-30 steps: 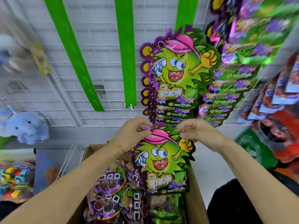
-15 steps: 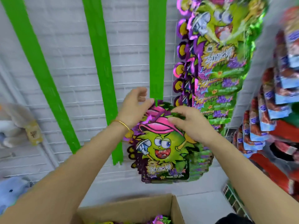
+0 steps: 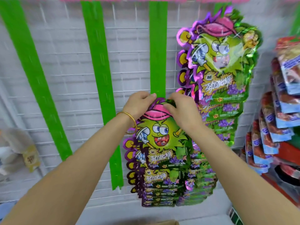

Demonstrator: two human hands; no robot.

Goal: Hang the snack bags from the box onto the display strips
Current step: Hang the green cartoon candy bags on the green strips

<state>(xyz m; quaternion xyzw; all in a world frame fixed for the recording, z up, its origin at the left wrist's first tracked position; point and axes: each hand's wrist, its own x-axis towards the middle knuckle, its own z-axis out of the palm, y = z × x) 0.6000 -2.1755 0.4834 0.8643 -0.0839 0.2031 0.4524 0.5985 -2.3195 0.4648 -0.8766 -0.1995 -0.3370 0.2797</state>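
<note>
Head view, and we've got both hands working high: left hand pinches the top edge of the snack bag, right hand curls over its pink cap, knuckles nearly meeting. It sits against the display strip, above the hung bags. Our worry: if the top hole misses the strip's catch, it likely slips toward the box. Both forearms reach up, wrists converging.
</note>
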